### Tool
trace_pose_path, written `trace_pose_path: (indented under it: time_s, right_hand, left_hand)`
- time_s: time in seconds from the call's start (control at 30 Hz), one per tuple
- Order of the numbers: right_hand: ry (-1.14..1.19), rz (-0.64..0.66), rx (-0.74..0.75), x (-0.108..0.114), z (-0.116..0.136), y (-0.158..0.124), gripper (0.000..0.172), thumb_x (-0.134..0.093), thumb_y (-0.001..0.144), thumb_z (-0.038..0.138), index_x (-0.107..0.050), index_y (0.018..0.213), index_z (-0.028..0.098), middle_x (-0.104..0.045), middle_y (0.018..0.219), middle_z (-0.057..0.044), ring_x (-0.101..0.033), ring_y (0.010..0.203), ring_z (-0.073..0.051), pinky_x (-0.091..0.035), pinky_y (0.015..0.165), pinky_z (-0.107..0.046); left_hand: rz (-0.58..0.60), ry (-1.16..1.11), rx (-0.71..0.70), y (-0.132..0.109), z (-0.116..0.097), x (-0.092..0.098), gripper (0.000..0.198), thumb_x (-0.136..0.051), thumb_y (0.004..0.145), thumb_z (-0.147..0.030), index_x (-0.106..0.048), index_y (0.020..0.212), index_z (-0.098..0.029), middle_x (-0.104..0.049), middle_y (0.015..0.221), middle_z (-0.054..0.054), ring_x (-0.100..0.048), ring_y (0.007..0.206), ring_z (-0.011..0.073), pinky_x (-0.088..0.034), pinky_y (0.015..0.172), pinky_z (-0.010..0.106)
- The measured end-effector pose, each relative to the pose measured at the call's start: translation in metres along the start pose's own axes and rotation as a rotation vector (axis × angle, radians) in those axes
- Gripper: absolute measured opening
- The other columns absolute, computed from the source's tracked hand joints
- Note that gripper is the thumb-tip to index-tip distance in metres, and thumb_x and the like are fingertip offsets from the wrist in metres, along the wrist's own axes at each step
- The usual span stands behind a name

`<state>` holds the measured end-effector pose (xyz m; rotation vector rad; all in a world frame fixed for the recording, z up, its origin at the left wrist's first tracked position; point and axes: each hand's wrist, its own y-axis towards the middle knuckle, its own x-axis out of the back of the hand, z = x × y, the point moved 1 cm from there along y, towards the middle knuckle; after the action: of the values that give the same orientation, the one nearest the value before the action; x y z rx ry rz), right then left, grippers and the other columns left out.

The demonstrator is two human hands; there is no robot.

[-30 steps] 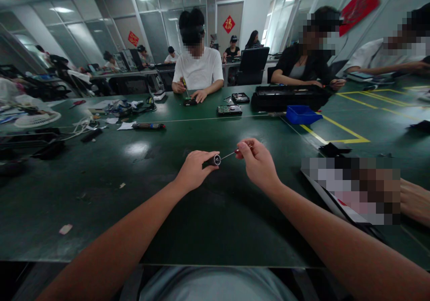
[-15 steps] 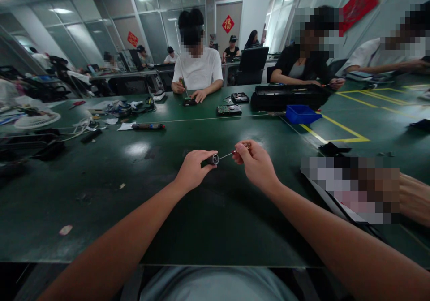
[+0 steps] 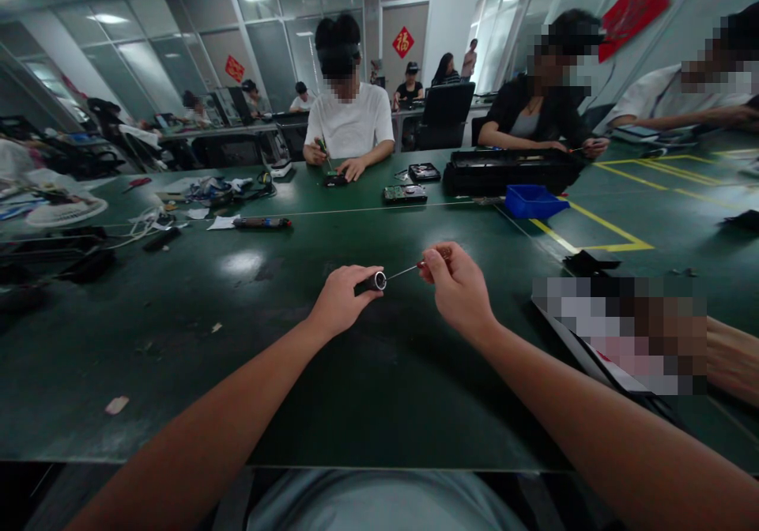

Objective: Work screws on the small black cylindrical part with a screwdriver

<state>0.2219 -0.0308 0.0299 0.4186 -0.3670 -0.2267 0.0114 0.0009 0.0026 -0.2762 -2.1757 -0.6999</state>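
Note:
A short dark cylinder (image 3: 373, 282) with a bright ring around its hollow-looking end is pinched between the thumb and fingers of my left hand (image 3: 342, 300). Its ringed end points right. My right hand (image 3: 461, 288) is closed around the reddish-brown handle of a screwdriver (image 3: 403, 273). The thin metal shaft slants down to the left, and its tip is at the ringed end of the cylinder; I cannot tell how deep it reaches. Both hands are above the green table (image 3: 379, 389).
Across the table a co-worker (image 3: 351, 124) works on a small device. Hard drives (image 3: 405, 193), a long black casing (image 3: 511, 171) and a blue tray (image 3: 534, 201) stand ahead. A dark tube (image 3: 262, 223) and cables (image 3: 139, 225) lie left. At right, another person's forearm (image 3: 732, 357) rests nearby.
My right hand has shifted slightly to the right and up with the screwdriver, so more of its shaft shows outside the cylinder. My left hand has hardly moved.

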Motion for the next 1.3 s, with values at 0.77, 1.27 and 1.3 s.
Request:
trace_pose_path:
  time_s: [0.77,1.27,1.3]
  right_hand:
    - [-0.17,0.092,0.096,0.0006,0.0043,0.002,0.018,-0.045,0.097,0.036,-0.056,0.091,0.023,-0.067,0.075,-0.003,-0.065,0.072,-0.021,-0.044,0.066,-0.033]
    - [-0.151,0.118,0.129,0.0008,0.005,-0.0008,0.019,-0.045,0.098,0.036,-0.057,0.095,0.022,-0.069,0.078,-0.004,-0.067,0.075,-0.021,-0.046,0.069,-0.034]
    - [-0.162,0.116,0.124,0.0007,0.005,-0.0004,0.019,-0.045,0.098,0.036,-0.058,0.095,0.022,-0.069,0.078,-0.004,-0.067,0.074,-0.021,-0.045,0.069,-0.034]
  left_hand:
    - [0.032,-0.025,0.003,-0.0008,0.0063,-0.0029,0.042,-0.072,0.085,-0.023,-0.064,0.126,-0.027,-0.068,0.119,0.004,-0.06,0.11,0.0231,-0.045,0.099,0.043]
    - [0.039,-0.046,-0.014,-0.0018,0.007,-0.0029,0.041,-0.072,0.086,-0.023,-0.064,0.126,-0.027,-0.068,0.119,0.004,-0.06,0.112,0.0225,-0.045,0.101,0.044]
    - [0.043,-0.043,-0.013,-0.0018,0.0071,-0.0031,0.041,-0.072,0.085,-0.023,-0.065,0.125,-0.027,-0.068,0.119,0.004,-0.06,0.111,0.0225,-0.045,0.101,0.044]
